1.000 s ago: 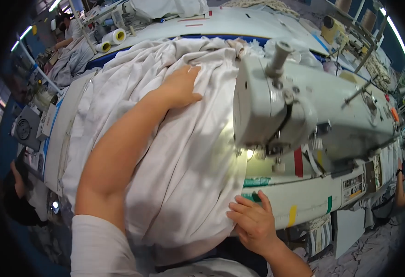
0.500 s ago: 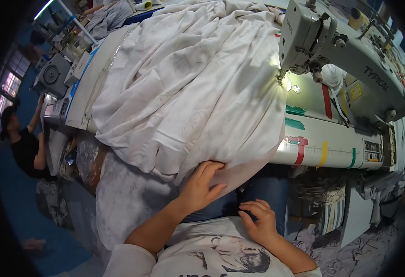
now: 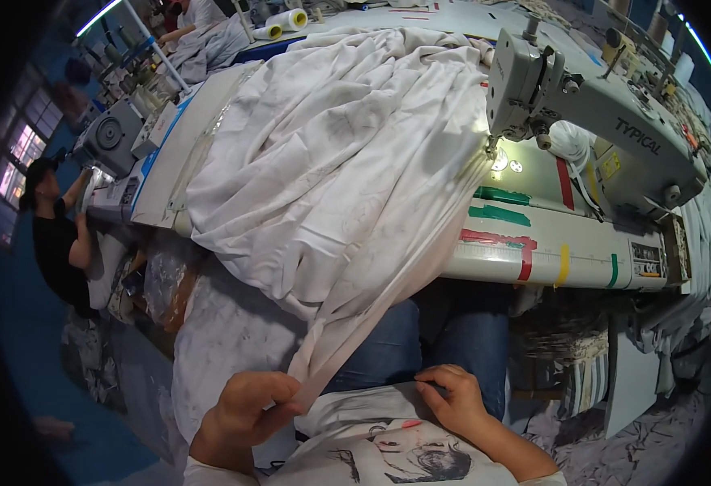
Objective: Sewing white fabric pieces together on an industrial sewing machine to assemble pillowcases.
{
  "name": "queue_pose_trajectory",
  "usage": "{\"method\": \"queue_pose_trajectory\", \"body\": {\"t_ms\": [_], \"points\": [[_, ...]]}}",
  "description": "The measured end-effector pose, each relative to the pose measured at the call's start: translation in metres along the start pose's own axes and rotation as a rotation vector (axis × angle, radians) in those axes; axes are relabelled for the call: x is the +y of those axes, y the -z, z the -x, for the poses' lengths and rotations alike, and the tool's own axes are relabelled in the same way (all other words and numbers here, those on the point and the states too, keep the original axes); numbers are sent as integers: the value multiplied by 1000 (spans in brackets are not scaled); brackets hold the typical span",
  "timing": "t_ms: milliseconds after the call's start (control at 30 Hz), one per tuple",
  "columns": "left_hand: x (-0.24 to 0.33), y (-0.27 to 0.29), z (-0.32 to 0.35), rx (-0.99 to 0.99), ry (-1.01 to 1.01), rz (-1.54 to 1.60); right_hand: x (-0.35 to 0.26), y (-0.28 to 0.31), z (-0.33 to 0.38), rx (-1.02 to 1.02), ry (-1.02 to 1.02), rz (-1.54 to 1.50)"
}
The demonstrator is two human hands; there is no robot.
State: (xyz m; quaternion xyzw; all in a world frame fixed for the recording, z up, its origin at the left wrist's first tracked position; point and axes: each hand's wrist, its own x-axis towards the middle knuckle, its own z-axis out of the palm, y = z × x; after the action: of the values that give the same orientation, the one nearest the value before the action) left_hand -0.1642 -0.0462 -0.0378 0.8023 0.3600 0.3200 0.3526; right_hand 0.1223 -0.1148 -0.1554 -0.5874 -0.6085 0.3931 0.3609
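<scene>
A large white cloth [image 3: 331, 162] lies heaped over the sewing table and hangs off its front edge toward my lap. My left hand [image 3: 246, 413] is closed on the cloth's lower hanging edge, pulled down near my waist. My right hand [image 3: 452, 401] rests at my lap with fingers curled, touching the fabric edge there; its grip is unclear. The grey sewing machine [image 3: 590, 121] stands at the right of the table, its needle area lit, with the cloth's edge running under it.
The pale table top [image 3: 550, 243] carries red, green and yellow tape marks. A person in black [image 3: 55, 235] works at the left by another machine [image 3: 108, 138]. Thread cones [image 3: 286, 20] stand at the far edge. Fabric piles lie on the floor.
My left hand came off the top of the heap and down to the cloth's hanging edge at my lap. The view tipped downward; my right hand stayed low near my waist.
</scene>
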Motion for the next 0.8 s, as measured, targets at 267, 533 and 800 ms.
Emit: {"method": "queue_pose_trajectory", "body": {"t_ms": [267,533,800], "points": [[34,19,-16,-37,406,-130,-7,1,7,-45,46,-22],[-11,-103,18,-523,52,28,-31,0,2,9,-436,-937],[-101,-131,-35,102,11,-169,13,-15,14,-14,-631,-674]]}}
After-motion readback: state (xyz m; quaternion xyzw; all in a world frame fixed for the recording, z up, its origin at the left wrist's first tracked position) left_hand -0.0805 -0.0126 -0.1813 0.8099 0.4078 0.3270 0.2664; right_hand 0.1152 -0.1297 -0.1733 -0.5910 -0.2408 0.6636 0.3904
